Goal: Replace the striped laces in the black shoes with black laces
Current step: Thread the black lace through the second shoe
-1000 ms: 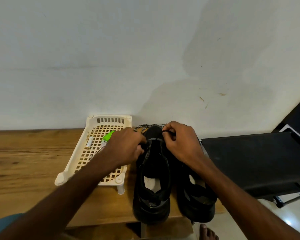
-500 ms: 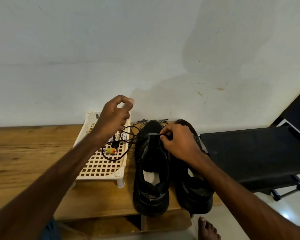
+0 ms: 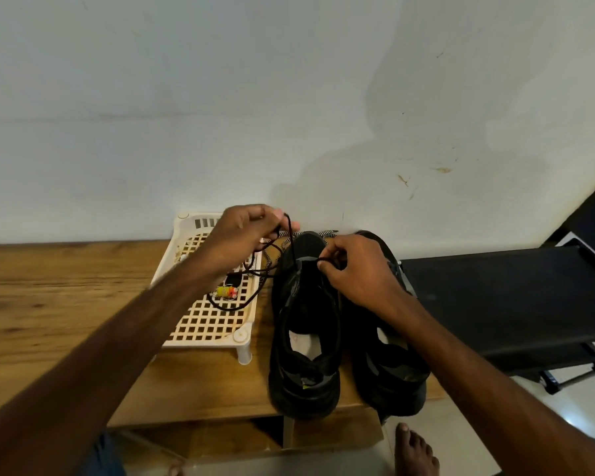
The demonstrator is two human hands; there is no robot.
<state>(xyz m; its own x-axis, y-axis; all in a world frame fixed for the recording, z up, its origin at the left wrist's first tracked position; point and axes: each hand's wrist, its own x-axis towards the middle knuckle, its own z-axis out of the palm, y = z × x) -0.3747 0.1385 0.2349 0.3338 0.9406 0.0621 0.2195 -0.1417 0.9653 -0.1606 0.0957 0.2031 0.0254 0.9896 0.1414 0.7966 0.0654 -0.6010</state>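
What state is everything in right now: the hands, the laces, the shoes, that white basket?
Left hand, raised, pinching the black lace.
Right hand, pinching the same lace at the shoe's tongue.
Black lace, taut between hand and shoe, slack looped over the basket.
Striped lace, loose behind the shoes' toes.
Left shoe, upright on the table.
Right shoe, upright beside it, lacing hidden.
White basket, upright, holding small items.
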